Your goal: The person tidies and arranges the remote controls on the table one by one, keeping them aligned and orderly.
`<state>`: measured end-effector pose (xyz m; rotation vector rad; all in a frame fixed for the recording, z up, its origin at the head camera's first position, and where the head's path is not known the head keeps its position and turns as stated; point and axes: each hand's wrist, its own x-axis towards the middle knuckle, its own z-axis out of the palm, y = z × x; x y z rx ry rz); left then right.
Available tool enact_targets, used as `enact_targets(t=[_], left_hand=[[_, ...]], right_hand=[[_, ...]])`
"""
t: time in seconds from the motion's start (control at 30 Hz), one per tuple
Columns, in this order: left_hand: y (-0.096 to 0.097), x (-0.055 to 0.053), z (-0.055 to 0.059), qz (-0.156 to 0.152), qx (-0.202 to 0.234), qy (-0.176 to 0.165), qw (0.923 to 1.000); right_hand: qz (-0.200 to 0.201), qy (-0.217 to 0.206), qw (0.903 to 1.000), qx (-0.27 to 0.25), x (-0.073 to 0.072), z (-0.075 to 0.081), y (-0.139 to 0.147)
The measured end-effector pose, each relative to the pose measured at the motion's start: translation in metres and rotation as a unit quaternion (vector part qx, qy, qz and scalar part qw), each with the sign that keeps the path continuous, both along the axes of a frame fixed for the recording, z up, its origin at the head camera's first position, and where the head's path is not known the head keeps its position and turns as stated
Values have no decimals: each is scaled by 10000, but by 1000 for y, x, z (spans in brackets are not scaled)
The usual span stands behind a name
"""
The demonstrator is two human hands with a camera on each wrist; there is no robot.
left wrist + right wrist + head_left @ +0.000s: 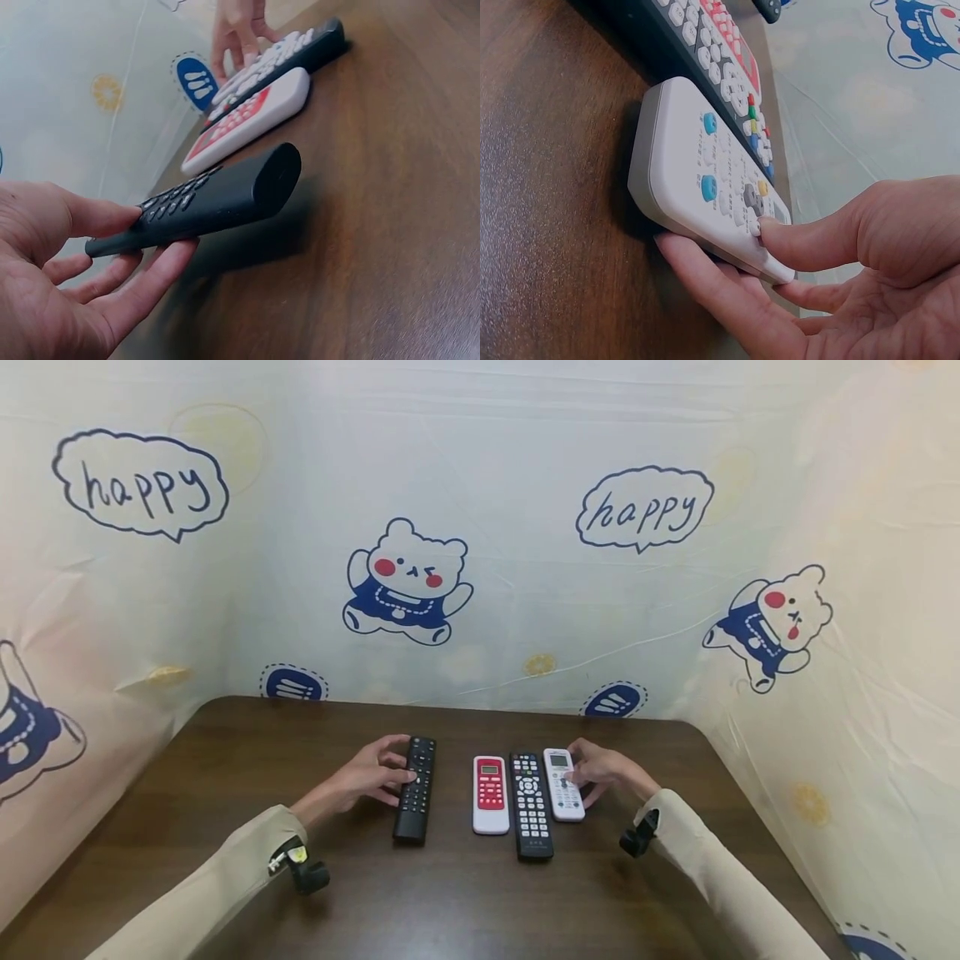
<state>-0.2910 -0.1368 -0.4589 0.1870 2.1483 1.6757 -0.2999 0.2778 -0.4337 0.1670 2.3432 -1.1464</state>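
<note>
My left hand (369, 772) pinches a slim black remote control (414, 810), thumb on its button face and fingers beneath. The left wrist view shows that remote (232, 196) lifted off the table, its shadow below. Over on the right, my right hand (602, 767) grips a white remote control (567, 802) with a small screen. Its thumb lies on the button face of this remote (682, 161), and the fingers curl under the side edge. Between the hands lie a red-and-white remote (491, 822) and a black remote with white buttons (533, 827), side by side.
All this is on a dark brown wooden table (480, 902). A pale printed curtain (517, 510) with bears and "happy" bubbles surrounds its back and sides. Small black cameras (309, 877) are strapped to both wrists over beige sleeves (225, 877).
</note>
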Motion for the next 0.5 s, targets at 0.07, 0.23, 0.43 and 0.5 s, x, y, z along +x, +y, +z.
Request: enact_targets(t=[0.07, 0.23, 0.43, 0.5], left_hand=[[4, 0, -2, -66, 16, 34, 10000], [15, 3, -4, -144, 45, 69, 9999], [27, 3, -4, -71, -13, 131, 9999], [30, 2, -5, 5, -37, 154, 9999]], right_hand=[[4, -16, 10000, 15, 0, 1, 0], [4, -87, 10000, 49, -3, 2, -1], [21, -132, 9999, 77, -1, 2, 0], [21, -133, 9999, 71, -1, 2, 0]])
